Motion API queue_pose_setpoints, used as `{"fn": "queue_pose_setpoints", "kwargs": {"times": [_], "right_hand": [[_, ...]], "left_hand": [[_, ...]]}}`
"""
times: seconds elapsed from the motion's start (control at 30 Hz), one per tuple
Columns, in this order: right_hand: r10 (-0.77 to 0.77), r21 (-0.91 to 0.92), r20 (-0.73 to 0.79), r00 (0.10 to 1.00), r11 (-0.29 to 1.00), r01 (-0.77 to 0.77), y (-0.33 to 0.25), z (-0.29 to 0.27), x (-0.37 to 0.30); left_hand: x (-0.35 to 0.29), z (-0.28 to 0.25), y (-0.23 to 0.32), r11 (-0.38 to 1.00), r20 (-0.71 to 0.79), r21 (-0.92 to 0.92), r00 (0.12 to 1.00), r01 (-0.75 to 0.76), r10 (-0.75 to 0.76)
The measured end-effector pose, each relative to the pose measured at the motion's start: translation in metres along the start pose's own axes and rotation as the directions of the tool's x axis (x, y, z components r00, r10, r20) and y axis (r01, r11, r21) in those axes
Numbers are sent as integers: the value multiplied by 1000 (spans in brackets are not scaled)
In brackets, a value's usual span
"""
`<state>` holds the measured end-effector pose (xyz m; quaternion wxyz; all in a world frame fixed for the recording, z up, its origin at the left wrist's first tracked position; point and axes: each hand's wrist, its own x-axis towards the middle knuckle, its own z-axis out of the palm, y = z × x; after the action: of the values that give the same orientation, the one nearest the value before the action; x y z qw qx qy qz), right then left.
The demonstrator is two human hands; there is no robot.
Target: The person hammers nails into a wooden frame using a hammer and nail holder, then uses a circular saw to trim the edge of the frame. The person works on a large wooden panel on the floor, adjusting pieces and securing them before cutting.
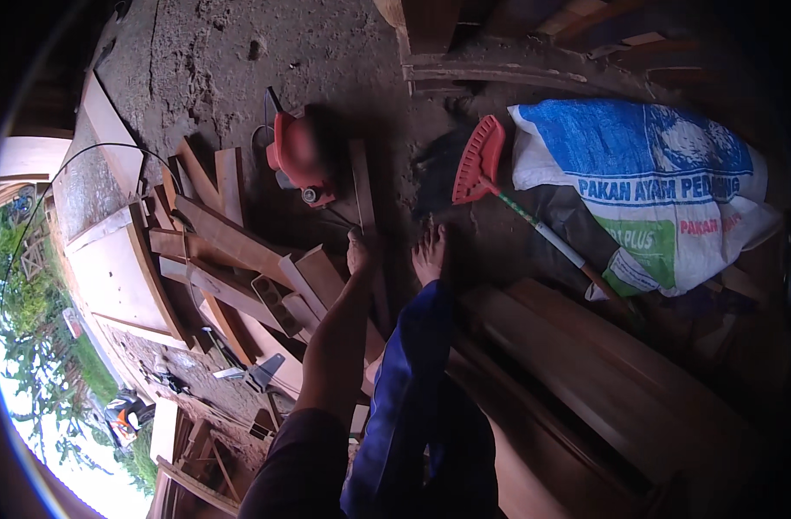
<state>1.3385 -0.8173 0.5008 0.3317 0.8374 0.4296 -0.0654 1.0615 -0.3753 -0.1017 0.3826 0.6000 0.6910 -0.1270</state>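
Note:
A bare limb with a dark sleeve comes up from the lower edge; it looks like my left arm. At its end, what seems to be my left hand (358, 251) is low by a narrow wooden strip (361, 182). Shadow hides its fingers, and I cannot tell whether they hold anything. Just beyond lies a red power tool (293, 151) with a black cord, part of it blurred. To the right of the strip, my bare foot (428, 253) shows below a blue trouser leg (413, 346). My right hand is out of view.
Loose wooden boards (227, 242) lie piled at the left, beside a large pale panel (118, 277). A red rake (479, 160) with a striped handle leans by a white, blue and green sack (655, 164). Long planks (603, 372) fill the lower right.

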Motion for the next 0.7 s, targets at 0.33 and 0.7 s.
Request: {"fn": "queue_pose_setpoints", "kwargs": {"times": [0.33, 0.7], "right_hand": [[88, 0, 137, 987, 996, -89, -37, -32, 31], [36, 20, 131, 991, 999, -39, -47, -34, 51]], "left_hand": [[24, 64, -27, 779, 185, -625, 979, 46, 90], [15, 22, 4, 642, 258, 580, 861, -501, 439]]}}
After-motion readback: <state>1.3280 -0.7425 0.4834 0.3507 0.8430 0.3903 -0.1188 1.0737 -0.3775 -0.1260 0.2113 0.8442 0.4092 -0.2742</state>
